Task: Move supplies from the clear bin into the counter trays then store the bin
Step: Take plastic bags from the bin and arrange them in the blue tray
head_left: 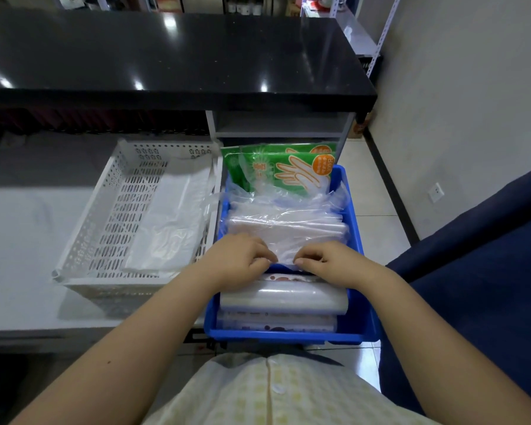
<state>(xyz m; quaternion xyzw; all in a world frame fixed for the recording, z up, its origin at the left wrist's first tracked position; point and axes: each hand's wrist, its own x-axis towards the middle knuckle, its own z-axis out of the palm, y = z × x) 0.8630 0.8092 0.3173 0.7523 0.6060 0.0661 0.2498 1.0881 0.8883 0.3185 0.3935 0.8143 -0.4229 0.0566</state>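
Left hand: I see the left hand point(238, 256) with fingers curled, pinching the near edge of the stack of clear bags point(288, 228).
Right hand: the right hand point(327, 259) is just beside it, fingertips curled onto the same edge, the two hands almost touching.
Stack position: it lies flat in the middle of the blue tray point(355, 216), stretching away from both hands.
Far end of tray: green glove packs point(288, 170) lean upright behind the stack.
Near end of tray: plastic rolls point(282, 297) lie under my wrists.
White tray: the white perforated tray point(105, 282) touches the blue tray's left side and holds flat clear plastic point(172, 216).
Support: both trays sit on the pale counter point(19, 240).
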